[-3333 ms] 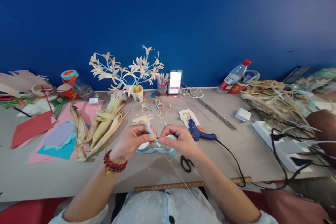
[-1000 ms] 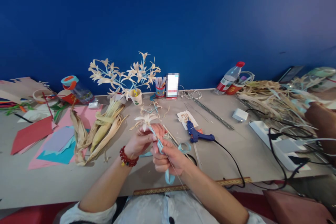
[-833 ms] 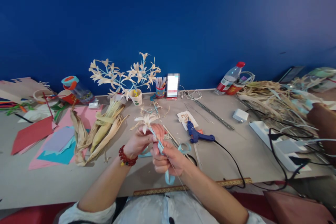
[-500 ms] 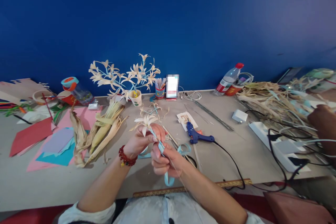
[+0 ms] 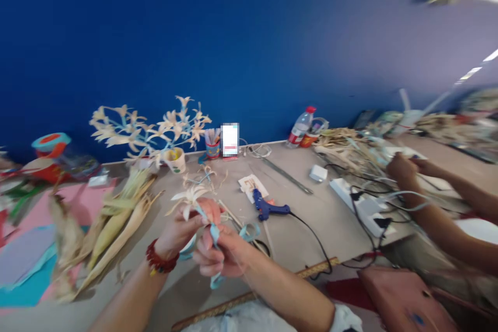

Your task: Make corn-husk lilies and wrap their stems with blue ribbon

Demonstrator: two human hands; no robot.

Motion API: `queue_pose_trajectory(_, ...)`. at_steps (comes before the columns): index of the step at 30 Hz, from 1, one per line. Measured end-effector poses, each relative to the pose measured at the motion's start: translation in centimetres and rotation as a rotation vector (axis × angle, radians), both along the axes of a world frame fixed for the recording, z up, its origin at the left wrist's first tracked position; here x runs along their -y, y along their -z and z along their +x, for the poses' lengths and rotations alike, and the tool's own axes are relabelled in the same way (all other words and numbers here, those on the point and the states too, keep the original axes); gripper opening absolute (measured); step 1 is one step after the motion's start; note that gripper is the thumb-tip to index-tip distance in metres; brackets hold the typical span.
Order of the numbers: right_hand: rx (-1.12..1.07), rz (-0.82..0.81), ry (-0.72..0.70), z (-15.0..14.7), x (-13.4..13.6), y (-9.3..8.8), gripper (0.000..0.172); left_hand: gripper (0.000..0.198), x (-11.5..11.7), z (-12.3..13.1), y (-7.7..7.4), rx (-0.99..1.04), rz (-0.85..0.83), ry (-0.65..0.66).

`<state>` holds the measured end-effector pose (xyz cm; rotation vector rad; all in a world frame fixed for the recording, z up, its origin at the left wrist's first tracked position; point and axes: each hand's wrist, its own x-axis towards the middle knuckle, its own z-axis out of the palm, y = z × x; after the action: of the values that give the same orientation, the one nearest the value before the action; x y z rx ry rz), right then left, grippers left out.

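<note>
My left hand [image 5: 182, 228], with a red bead bracelet at the wrist, is closed on the stem just below a pale corn-husk flower [image 5: 189, 197]. My right hand [image 5: 218, 254] is closed lower on the same stem, pinching a light blue ribbon [image 5: 213, 231] that winds around it and hangs below my fingers. More of the ribbon loops on the table [image 5: 311, 218] beside my right hand. A thin wire runs from the stem down toward my body.
A blue glue gun [image 5: 268, 208] with black cord lies right of my hands. Corn husks [image 5: 112, 218] and coloured paper lie left. A cup of husk flowers [image 5: 155, 132], pen cup and bottle [image 5: 299, 127] stand by the blue wall. Another person's hands [image 5: 404, 168] work at right among wires.
The view has swung to the right and blurred, bringing another person's arms into sight. My hands keep their hold on the flower stem and ribbon.
</note>
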<state>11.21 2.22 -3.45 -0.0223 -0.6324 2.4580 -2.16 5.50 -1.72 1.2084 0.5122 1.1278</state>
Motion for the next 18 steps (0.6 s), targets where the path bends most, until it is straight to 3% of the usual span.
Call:
queue_pose_trajectory(5,0.032,0.072,0.088,0.0,-0.6,0.7,0.035,0.018,-0.4,0.0,-0.4,0.001,0.030,-0.024)
queue_pose_trajectory(11,0.225,0.123,0.151,1.0,-0.5,0.5,0.043,0.026,-0.4,-0.6,-0.4,-0.055,-0.019,-0.148)
queue_pose_trajectory(15,0.291,0.125,0.178,2.1,-0.8,0.0,0.046,0.016,-0.7,-1.3,-0.3,-0.006,0.042,-0.247)
queue_pose_trajectory(18,0.325,0.169,0.154,2.2,-0.5,0.6,0.050,0.008,-1.0,-1.3,-0.7,0.055,0.105,-0.271)
